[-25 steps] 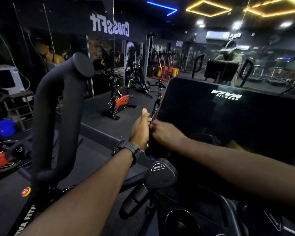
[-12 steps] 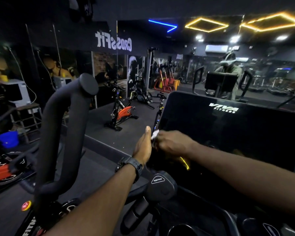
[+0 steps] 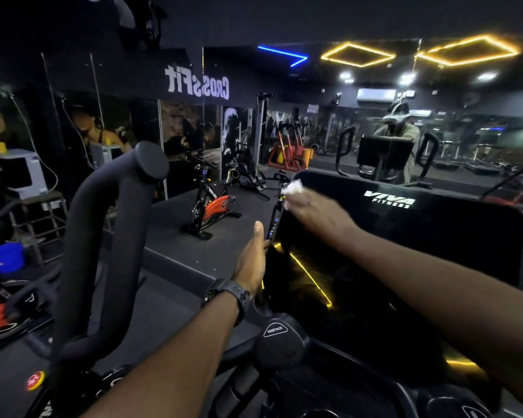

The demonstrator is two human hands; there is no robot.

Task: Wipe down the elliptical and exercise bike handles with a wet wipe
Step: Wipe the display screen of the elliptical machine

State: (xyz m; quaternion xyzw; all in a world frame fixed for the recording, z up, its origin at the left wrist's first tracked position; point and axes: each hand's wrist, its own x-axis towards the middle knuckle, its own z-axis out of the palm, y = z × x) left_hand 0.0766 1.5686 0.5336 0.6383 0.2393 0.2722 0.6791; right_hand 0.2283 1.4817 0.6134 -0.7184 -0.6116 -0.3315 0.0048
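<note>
I stand at an elliptical with a black console (image 3: 405,242) marked VIVA FITNESS. My right hand (image 3: 311,211) grips a crumpled white wet wipe (image 3: 293,188) at the console's upper left corner; the hand is blurred. My left hand (image 3: 252,260), with a black watch on the wrist, holds the console's left edge, thumb pointing up, fingers hidden behind the edge. The elliptical's thick black looped handle (image 3: 103,242) rises at the left, untouched. A short grip with a RESISTANCE knob (image 3: 280,339) sits below my left wrist.
An orange and black exercise bike (image 3: 212,206) stands on the dark floor ahead, before a mirrored wall. A blue bucket (image 3: 5,256) and a stool sit at far left. A red bike wheel (image 3: 0,312) is at the lower left. The mirror shows my reflection.
My right hand has moved up along the console's left edge to its top corner with the wipe. The left hand stays on the edge. The camera has tilted slightly upward.
</note>
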